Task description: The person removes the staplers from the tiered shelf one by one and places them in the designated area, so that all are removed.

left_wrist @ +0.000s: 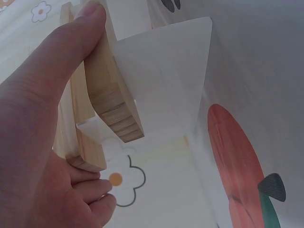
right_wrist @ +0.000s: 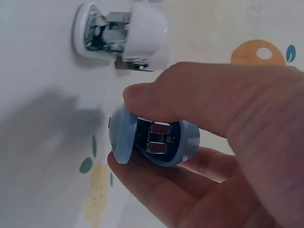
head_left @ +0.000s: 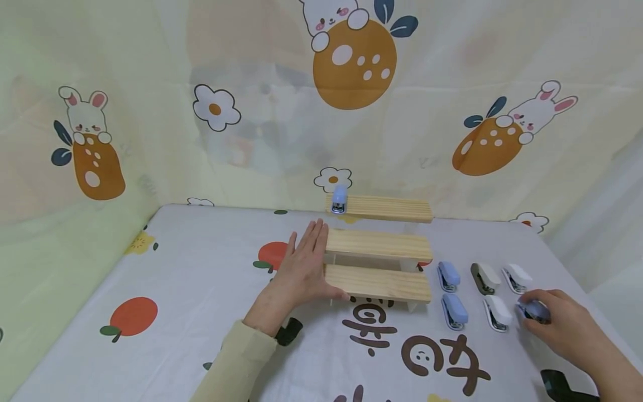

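My left hand (head_left: pixel 302 267) lies along the left end of a three-step wooden rack (head_left: pixel 377 283), its fingers straight. Its thumb (left_wrist: pixel 90 14) touches the front of the lowest board. Between thumb and fingers, my right hand (head_left: pixel 565 326) grips a small blue stapler (right_wrist: pixel 122 135) at the right side of the table. To its left are two light blue staplers, one nearer (head_left: pixel 454 311) and one behind (head_left: pixel 449 276), a dark grey-green stapler (head_left: pixel 485 278) and two white staplers, one nearer (head_left: pixel 498 312) and one behind (head_left: pixel 517 277). Another light blue stapler (head_left: pixel 339 199) stands at the left of the top board.
Clear-looking supports (left_wrist: pixel 161 71) hold up the wooden boards. A white cloth (head_left: pixel 191 279) printed with fruit and brown lettering covers the table. Behind it hangs a pale curtain (head_left: pixel 271 151) with rabbit and flower prints.
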A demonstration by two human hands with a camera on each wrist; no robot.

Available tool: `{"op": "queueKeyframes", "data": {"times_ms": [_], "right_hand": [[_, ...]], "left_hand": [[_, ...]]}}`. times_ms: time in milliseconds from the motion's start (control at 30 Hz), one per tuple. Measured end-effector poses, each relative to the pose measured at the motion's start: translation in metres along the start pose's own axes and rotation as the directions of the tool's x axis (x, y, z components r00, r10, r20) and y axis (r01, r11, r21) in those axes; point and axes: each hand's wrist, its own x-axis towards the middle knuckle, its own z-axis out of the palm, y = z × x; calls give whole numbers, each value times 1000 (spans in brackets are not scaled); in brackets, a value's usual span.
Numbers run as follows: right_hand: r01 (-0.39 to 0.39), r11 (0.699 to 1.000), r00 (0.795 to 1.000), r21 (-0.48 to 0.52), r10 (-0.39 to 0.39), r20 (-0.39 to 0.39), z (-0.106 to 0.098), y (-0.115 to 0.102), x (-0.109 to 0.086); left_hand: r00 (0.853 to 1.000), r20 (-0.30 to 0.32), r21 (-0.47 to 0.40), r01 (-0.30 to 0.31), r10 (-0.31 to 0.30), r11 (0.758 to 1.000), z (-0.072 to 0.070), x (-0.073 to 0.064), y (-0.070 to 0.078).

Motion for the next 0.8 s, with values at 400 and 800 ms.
{"op": "queueKeyframes", "data": {"times_ms": [400,800], "right_hand": [[-1,1000,999,12,0,42,9,13,7],[68,998,995,-14,-68,-67,-5,-9,-4]], "left_hand": [[1000,-4,11,5,-5,1000,0,-1,-1],[1000,-11,-10,-11,11,1000,0,0,0]]}}
